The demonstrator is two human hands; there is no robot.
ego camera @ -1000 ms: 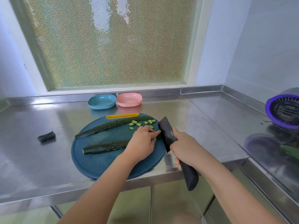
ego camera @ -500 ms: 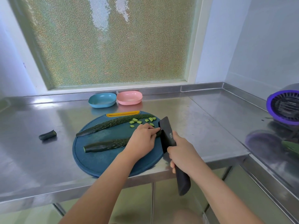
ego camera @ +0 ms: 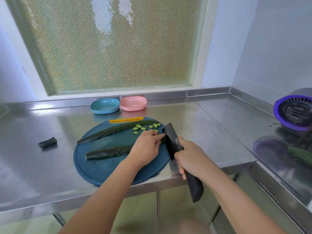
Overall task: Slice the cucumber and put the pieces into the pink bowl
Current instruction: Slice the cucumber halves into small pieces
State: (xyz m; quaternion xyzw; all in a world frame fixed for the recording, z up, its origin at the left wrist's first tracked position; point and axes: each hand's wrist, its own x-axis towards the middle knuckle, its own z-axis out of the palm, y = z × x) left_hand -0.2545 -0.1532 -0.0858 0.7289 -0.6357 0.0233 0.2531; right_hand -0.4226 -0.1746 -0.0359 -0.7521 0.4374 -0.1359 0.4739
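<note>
On cutting board (ego camera: 101,169), right side: cucumber half (ego camera: 108,152), long axis left-right; L hand (ego camera: 146,146) clamps its right end; R hand (ego camera: 190,156) wrapped round knife (ego camera: 172,141), blade just right of L hand.

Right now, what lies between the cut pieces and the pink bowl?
Head view: the far cucumber half, the yellow strip, then bare steel counter.

Cucumber halves (ego camera: 108,152) on board (ego camera: 109,171); bowls (ego camera: 104,110) behind it, stub (ego camera: 47,142) at left
</note>
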